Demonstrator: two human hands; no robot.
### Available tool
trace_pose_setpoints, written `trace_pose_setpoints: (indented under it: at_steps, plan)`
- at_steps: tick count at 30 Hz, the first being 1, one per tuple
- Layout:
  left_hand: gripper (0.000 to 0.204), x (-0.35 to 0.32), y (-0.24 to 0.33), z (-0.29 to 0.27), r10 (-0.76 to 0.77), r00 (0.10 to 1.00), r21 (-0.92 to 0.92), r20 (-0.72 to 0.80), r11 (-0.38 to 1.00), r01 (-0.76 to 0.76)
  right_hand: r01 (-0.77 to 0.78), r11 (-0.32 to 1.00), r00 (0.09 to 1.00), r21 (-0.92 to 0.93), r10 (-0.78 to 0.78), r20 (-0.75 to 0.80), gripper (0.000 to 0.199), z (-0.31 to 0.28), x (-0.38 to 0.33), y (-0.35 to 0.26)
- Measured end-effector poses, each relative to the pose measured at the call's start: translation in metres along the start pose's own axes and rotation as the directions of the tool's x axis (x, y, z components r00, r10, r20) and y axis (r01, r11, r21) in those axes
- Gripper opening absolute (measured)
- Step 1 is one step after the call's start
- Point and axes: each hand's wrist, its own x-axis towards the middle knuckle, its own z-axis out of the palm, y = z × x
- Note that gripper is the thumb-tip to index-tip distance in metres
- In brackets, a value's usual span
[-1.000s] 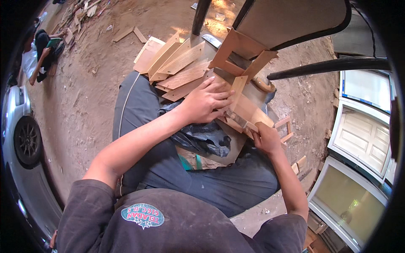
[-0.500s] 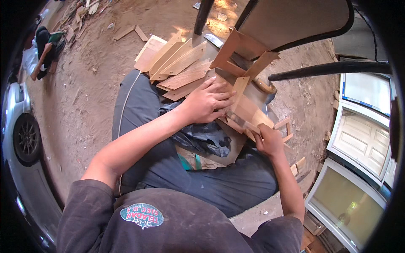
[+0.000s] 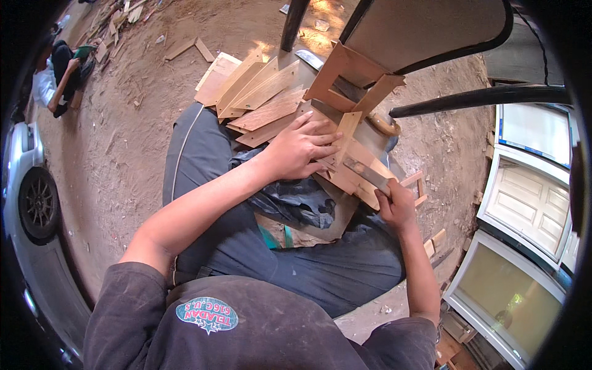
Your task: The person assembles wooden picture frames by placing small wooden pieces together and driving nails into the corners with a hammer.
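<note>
My left hand (image 3: 300,148) lies with its fingers spread over flat wooden pieces above my lap. My right hand (image 3: 398,205) grips the near end of a flat grey metal blade (image 3: 367,173), whose handle, if any, is hidden in the fist. The blade slants across a pale wooden board (image 3: 362,161). A narrow upright wooden slat (image 3: 349,132) stands between the two hands. Just beyond it is a reddish wooden frame (image 3: 325,73) with a square opening. Several thin boards (image 3: 262,86) with pointed ends fan out beyond my left hand.
A black-edged chair (image 3: 431,34) stands at the far right, its dark legs close to the wood. A shiny metal blade (image 3: 310,59) and a brown rounded object (image 3: 385,125) lie near the frame. Old television sets (image 3: 502,296) stack at right. A person sits far left, beyond a car (image 3: 46,246).
My right hand has moved slightly right and away from my left hand, drawing the metal blade along so more of it shows. The left hand has stayed in place.
</note>
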Motion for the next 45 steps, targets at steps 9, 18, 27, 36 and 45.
trace_pose_setpoints:
  at_steps: [9, 18, 27, 36, 45]
  plan:
    - [0.053, 0.003, 0.003, 0.000, -0.002, 1.000, 0.021, -0.017, 1.000, 0.002, 0.006, 1.000, 0.996, 0.027, -0.008, 0.089, 0.021, 0.007, -0.004, 0.006]
    - [0.054, 0.001, 0.000, 0.002, -0.007, 1.000, 0.006, -0.012, 1.000, 0.007, 0.048, 0.990, 0.988, -0.131, -0.028, 0.153, 0.024, 0.006, -0.002, -0.002]
    - [0.053, 0.002, 0.000, 0.005, 0.011, 1.000, 0.018, -0.005, 1.000, -0.011, 0.063, 0.979, 0.993, -0.195, -0.042, 0.111, 0.025, 0.012, 0.001, 0.000]
    - [0.056, 0.001, -0.001, 0.007, 0.039, 0.999, 0.075, -0.003, 0.996, -0.039, -0.057, 0.998, 0.981, 0.038, 0.063, -0.184, 0.016, -0.018, -0.002, -0.027]
    - [0.051, 0.008, 0.010, -0.008, 0.021, 0.985, -0.092, -0.171, 0.995, -0.037, -0.191, 0.869, 0.855, 0.457, 0.376, -0.357, 0.024, -0.063, -0.016, -0.062]
